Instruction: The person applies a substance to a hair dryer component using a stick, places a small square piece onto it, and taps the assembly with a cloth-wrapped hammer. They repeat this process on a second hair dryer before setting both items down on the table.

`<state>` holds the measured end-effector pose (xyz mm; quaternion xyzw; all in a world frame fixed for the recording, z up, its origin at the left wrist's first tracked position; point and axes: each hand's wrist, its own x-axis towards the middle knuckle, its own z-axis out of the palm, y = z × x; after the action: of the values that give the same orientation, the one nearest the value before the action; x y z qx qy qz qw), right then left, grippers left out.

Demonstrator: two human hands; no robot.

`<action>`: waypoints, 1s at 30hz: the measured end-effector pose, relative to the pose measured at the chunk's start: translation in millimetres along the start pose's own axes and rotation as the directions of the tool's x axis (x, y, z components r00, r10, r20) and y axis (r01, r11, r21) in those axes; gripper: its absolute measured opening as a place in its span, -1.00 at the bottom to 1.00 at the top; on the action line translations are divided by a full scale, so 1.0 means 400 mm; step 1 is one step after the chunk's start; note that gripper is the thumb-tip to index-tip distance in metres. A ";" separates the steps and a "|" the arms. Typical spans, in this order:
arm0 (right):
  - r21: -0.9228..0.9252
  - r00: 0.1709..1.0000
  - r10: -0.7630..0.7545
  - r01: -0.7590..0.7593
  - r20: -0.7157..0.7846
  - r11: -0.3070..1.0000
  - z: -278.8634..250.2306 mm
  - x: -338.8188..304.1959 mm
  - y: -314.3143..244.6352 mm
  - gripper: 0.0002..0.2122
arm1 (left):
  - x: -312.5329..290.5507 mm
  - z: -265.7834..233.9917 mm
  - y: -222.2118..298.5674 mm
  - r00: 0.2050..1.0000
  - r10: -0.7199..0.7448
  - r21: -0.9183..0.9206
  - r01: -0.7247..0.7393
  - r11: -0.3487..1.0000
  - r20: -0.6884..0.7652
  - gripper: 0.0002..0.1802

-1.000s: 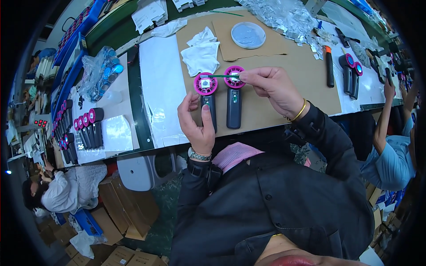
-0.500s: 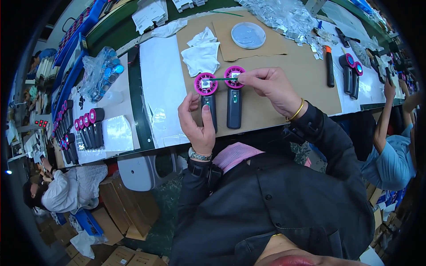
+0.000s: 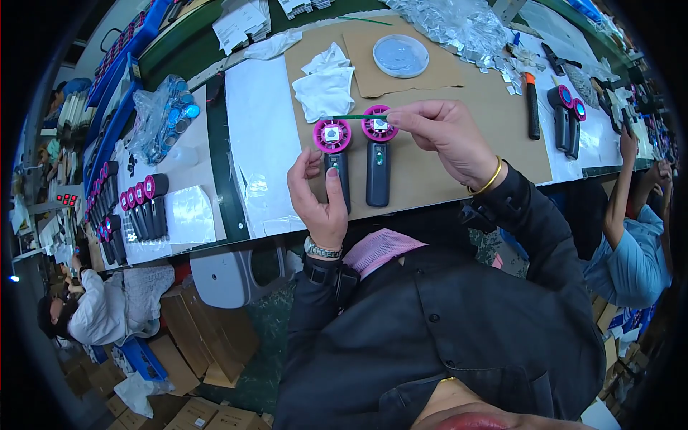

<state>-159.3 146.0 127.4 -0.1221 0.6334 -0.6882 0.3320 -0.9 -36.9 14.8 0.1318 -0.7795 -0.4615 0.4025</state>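
Observation:
Two dark grey handheld fans with round pink heads lie side by side on the brown board. My left hand (image 3: 320, 204) is closed about the left fan (image 3: 338, 159), thumb on its handle and fingers along its left side. A white square with a grey dab sits at the middle of each head. The right fan (image 3: 378, 172) lies untouched, its handle pointing toward me. My right hand (image 3: 437, 132) pinches one end of a thin green stick (image 3: 355, 117), which reaches left above both heads; its far tip is near the top of the left head.
Behind the fans are a crumpled white cloth (image 3: 324, 89) and a round dish of grey paste (image 3: 401, 56). An orange-tipped black tool (image 3: 531, 107) and more fans (image 3: 566, 122) lie to the right. Further fans (image 3: 145, 204) stand at left. People work on both sides.
My right hand has lifted the green stick away from the white square on the left fan, toward the far edge of the heads. My left hand has stayed in place.

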 end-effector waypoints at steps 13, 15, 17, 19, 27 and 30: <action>-0.204 0.883 -0.249 0.180 -0.398 0.962 -0.217 0.141 -0.007 -0.78 | 0.001 0.001 0.008 0.999 -0.039 -0.023 0.039 0.999 0.013 -0.49; -0.296 0.899 -0.144 0.017 -0.413 0.955 -0.253 0.170 0.000 -0.77 | -0.002 0.004 0.008 0.999 -0.042 -0.032 0.043 0.999 0.021 -0.49; -0.332 0.901 -0.087 -0.066 -0.425 0.941 -0.274 0.185 0.008 -0.77 | -0.005 0.004 0.010 0.999 -0.051 -0.037 0.051 0.998 0.003 -0.49; -0.640 0.889 -0.289 -0.006 -0.356 0.768 -0.283 0.195 0.016 -0.72 | -0.004 0.005 0.018 0.998 -0.058 -0.032 0.058 0.998 -0.004 -0.49; -0.093 0.960 -0.261 0.251 -0.103 0.963 -0.239 -0.011 0.034 -0.36 | 0.007 -0.015 0.058 1.000 0.029 0.137 -0.029 0.990 0.002 -0.54; 0.471 0.994 -0.070 0.022 0.085 0.882 -0.213 -0.067 0.060 -0.31 | -0.008 -0.039 0.075 0.999 0.037 0.137 -0.040 0.990 0.024 -0.57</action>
<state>-182.2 230.2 97.0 -0.0870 0.4276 -0.8218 0.3663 17.8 -28.5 41.7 0.1390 -0.8162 -0.4003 0.3928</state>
